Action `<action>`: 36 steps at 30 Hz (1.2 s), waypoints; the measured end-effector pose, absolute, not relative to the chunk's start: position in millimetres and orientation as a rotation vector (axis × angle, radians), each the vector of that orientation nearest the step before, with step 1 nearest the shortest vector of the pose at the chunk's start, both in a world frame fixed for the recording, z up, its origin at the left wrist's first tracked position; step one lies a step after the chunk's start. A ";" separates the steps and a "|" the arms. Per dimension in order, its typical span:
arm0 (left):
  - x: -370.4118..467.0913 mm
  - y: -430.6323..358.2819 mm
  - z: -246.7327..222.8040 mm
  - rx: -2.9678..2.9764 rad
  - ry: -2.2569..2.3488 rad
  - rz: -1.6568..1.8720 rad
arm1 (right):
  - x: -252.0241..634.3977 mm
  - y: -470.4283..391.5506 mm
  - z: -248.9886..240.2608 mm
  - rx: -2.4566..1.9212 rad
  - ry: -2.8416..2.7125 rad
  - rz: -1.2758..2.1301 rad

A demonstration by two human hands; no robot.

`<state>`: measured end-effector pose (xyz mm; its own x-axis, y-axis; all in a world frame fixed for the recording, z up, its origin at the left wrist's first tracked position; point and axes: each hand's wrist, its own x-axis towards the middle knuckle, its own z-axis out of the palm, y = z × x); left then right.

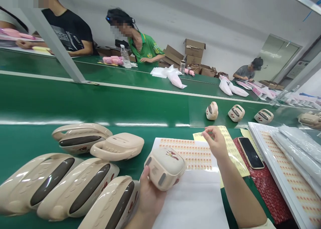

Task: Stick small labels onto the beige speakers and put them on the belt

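My left hand (152, 197) grips a cream-coloured device (164, 167) from below, its underside with two grey pads turned toward me. Behind and under it lies a white sheet (185, 189) with rows of small orange stickers (198, 155). Over a yellow sticker sheet (232, 152) is my right hand (215, 142), with thumb and fingertips pinched together; whatever they hold is too small to make out. Several more cream devices with handles and dark panels, one of them here (90, 185), lie at the left on the green surface.
Three cream devices (236, 113) stand on the green belt (140, 105) ahead. To the right are a phone (250, 152) on red bubble wrap (269, 192) and stacked sticker sheets (283, 168) with plastic bags. Across the belt, people sit near a bottle (125, 56) and boxes. A slanted metal post (55, 45) rises at left.
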<state>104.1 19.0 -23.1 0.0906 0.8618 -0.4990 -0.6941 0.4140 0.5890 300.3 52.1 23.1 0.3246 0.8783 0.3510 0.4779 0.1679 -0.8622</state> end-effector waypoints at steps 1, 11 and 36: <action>102.3 19.2 -23.5 0.197 0.882 1.170 | 314.7 61.6 17.2 -1.644 -1.271 0.419; 92.7 20.4 -67.4 0.198 0.034 1.145 | 348.6 116.7 -46.8 -2.156 -1.130 0.373; 101.8 25.7 -60.1 0.163 -0.292 1.052 | 221.5 23.9 -5.0 -1.243 -0.876 1.158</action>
<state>101.8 25.7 -60.1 0.4619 0.8297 0.3134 -0.8727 0.4883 -0.0064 221.5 23.9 -5.0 0.2305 0.9686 -0.0936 -0.1730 -0.0539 -0.9834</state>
